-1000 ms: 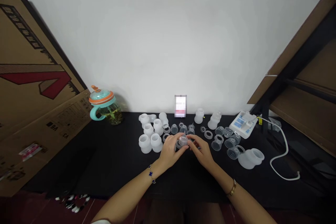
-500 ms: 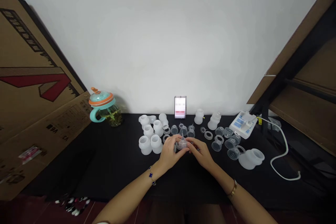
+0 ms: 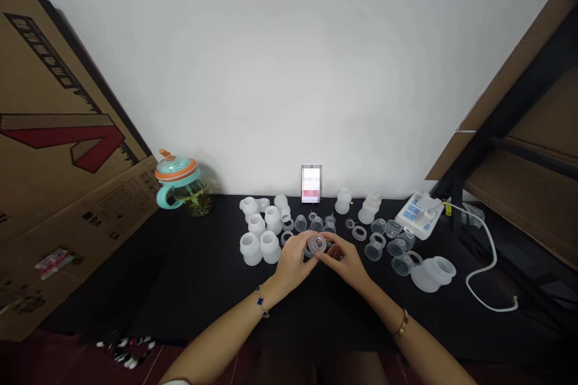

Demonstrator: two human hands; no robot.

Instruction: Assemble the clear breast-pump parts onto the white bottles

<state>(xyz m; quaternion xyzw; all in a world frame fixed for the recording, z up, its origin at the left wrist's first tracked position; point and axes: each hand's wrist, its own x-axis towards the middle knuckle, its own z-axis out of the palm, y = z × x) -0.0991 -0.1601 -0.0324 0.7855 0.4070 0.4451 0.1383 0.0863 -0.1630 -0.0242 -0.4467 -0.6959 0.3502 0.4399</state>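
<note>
Between my two hands sits a clear baby-bottle nipple with a ring around its base [image 3: 318, 244], its round face turned towards me. My left hand [image 3: 293, 257] is closed on its left side, fingers behind and thumb in front. My right hand [image 3: 347, 261] pinches its right side with curled fingers. Left of my left hand stand several milky-white bottles [image 3: 270, 248]. Just beyond my hands are clear domed caps [image 3: 300, 223] and small nipples with rings [image 3: 330, 219]. A loose clear ring [image 3: 359, 233] lies to the right. My hands partly hide some pieces beneath them.
More clear caps [image 3: 374, 251] and a tipped white bottle [image 3: 433, 274] lie right, near a white power strip [image 3: 419, 215] with its cable. Against the wall stand a phone [image 3: 310, 184] and two bottles [image 3: 344, 200]. A tea jug [image 3: 183, 186] and cardboard box [image 3: 85, 216] are left.
The nipple has tilted from pointing upward to facing me with its round side. My right hand's fingers have shifted and curled more around its edge.
</note>
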